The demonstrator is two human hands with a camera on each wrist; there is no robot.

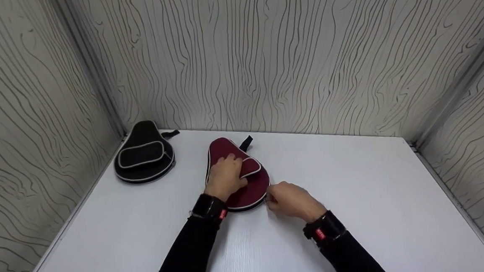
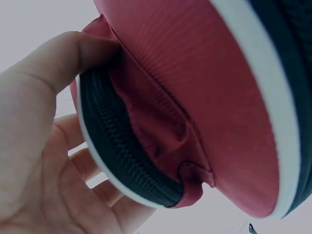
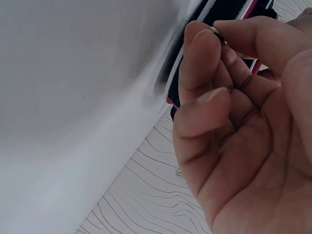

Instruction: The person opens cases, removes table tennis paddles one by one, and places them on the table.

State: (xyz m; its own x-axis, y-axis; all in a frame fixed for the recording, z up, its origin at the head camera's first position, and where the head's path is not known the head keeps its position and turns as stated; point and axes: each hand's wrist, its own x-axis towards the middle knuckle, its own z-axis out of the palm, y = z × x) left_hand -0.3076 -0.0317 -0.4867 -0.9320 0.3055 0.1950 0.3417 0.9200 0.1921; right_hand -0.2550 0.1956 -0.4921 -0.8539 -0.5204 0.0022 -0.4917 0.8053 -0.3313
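Note:
A dark red table tennis paddle case (image 1: 254,190) with white piping lies on the white table, its narrow end away from me. My left hand (image 1: 226,177) lies over it and grips its small front pocket (image 1: 251,167). In the left wrist view the thumb (image 2: 92,51) presses at the pocket's inner fold, beside a black zipper strip (image 2: 122,141), with the other fingers around the outer side. At the case's lower right edge, my right hand (image 1: 291,201) pinches a small metal zipper pull (image 3: 218,34) between thumb and forefinger.
A black paddle case (image 1: 143,135) of the same shape lies at the back left of the table (image 1: 355,196). A black strap (image 1: 246,143) sticks out from the red case's upper right side. Patterned panels (image 1: 262,59) wall the table at the back and sides.

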